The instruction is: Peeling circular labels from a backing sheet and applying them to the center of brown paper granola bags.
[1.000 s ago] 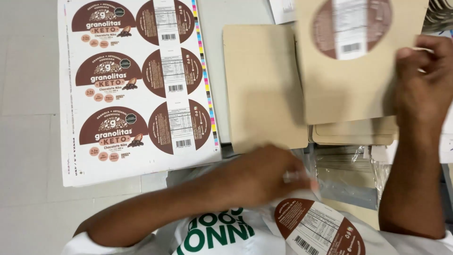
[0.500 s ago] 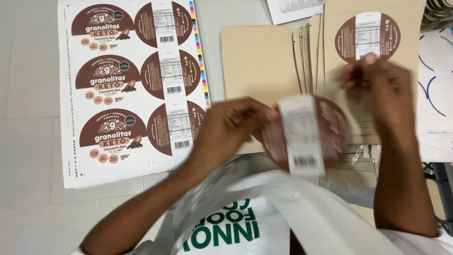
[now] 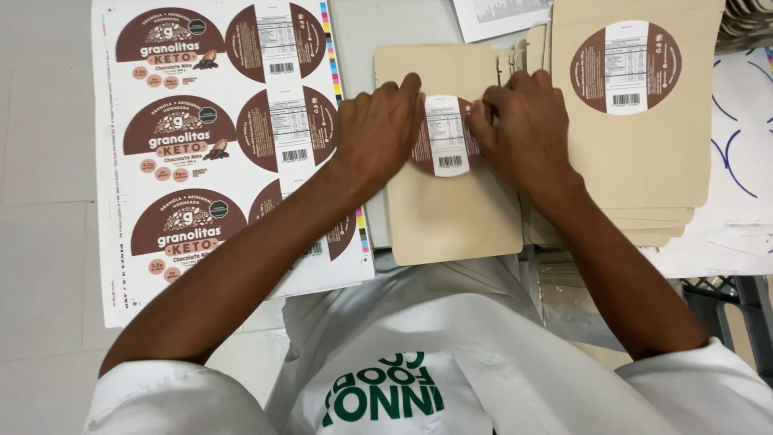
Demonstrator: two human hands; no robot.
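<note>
White table [image 3: 48,121]: both hands' fingers [image 3: 403,97] flat on round brown-and-white label [image 3: 445,137].

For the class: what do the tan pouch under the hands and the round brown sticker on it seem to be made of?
Tan pouch: looks like matte kraft paper; flat, dull, no glare. Any lining is hidden.
Round brown sticker: seems printed label paper or film, thin, pressed flat by the left hand and right hand; slight sheen, so which one is unclear.

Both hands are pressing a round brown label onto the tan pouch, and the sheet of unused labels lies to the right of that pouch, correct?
Not quite. In the head view the label sheet lies left of the tan pouch. Both the left hand and right hand do press the round brown label.
</note>
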